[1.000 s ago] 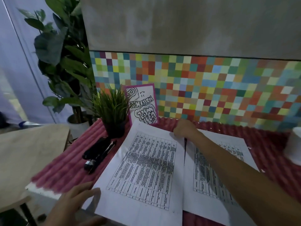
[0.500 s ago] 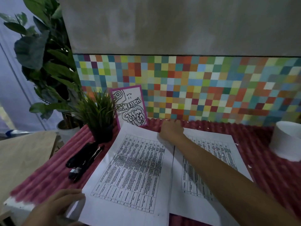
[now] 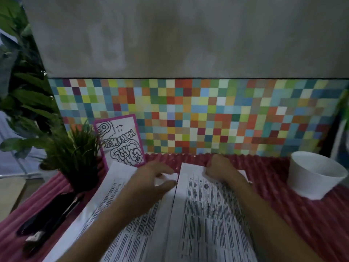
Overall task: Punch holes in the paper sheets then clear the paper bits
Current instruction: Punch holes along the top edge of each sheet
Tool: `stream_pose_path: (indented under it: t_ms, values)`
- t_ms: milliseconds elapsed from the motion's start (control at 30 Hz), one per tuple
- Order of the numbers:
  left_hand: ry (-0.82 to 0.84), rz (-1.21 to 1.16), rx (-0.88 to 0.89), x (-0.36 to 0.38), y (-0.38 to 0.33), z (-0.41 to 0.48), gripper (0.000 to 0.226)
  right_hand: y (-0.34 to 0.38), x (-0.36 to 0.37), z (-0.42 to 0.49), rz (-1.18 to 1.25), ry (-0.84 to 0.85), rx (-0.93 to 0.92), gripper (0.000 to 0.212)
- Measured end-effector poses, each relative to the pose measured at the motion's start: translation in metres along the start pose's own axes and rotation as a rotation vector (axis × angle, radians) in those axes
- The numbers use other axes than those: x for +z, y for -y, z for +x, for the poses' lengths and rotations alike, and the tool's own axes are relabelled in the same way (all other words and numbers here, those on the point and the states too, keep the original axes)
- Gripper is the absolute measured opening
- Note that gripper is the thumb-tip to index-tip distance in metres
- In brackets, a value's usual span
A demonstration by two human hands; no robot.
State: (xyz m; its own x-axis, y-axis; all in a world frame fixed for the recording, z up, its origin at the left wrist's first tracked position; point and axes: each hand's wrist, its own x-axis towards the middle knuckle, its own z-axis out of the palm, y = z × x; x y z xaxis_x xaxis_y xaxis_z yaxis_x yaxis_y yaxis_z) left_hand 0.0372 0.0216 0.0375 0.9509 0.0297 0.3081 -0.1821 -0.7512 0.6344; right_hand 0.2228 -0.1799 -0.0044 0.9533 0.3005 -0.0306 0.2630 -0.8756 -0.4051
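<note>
Two printed paper sheets (image 3: 204, 214) lie side by side mid-table, long axes running 6 to 12 o'clock. The left hand (image 3: 149, 184) hovers spread, holding nothing; the right hand (image 3: 221, 167) curls on the right sheet's far edge, grip unclear. Bare red mat (image 3: 302, 214) lies at 3 o'clock.

Two bare forearms in frame, no sleeves visible up to the bottom edge. Left hand (image 3: 149, 183) and right hand (image 3: 220, 168) both ungloved. No watch, wristband or bracelet-type item showing on either wrist. Can't make out rings on the fingers (image 3: 166, 172); frame is dim and motion-blurred, so nail detail is unreadable. Nothing else of the person is in view.
</note>
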Motion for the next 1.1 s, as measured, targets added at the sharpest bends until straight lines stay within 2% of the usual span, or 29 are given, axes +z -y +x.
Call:
stream_pose_path:
  t_ms: [67,200,267,333,467,667,800,933,1100]
  values:
    - [0.034,0.113,-0.051,0.050,0.002,0.050,0.020,-0.004,0.005,0.005,-0.024,-0.048,-0.003,0.041]
    - [-0.040,0.420,-0.321,0.107,0.024,0.105,0.050,-0.007,0.013,0.010,0.050,-0.211,0.033,0.044]
    - [-0.079,0.439,-0.373,0.122,0.028,0.109,0.055,-0.007,0.013,0.010,0.055,-0.286,0.041,0.029]
    - [-0.122,0.372,-0.402,0.130,0.038,0.111,0.046,-0.008,0.013,0.013,0.066,-0.348,0.038,0.006]
    - [-0.283,0.174,-0.325,0.135,0.059,0.106,0.027,-0.009,0.017,0.015,0.095,-0.402,0.040,0.009]
    - [-0.434,0.060,-0.222,0.123,0.050,0.100,0.008,-0.013,0.012,0.020,0.148,-0.414,0.031,0.018]
    - [-0.458,-0.077,-0.091,0.120,0.047,0.097,0.015,-0.014,0.012,0.025,0.168,-0.448,0.080,0.016]
    - [-0.423,-0.059,-0.066,0.121,0.044,0.093,0.020,-0.015,0.014,0.027,0.144,-0.432,0.098,0.013]
    - [-0.383,-0.139,-0.071,0.122,0.047,0.093,0.012,-0.010,0.014,0.023,0.090,-0.392,0.116,0.007]
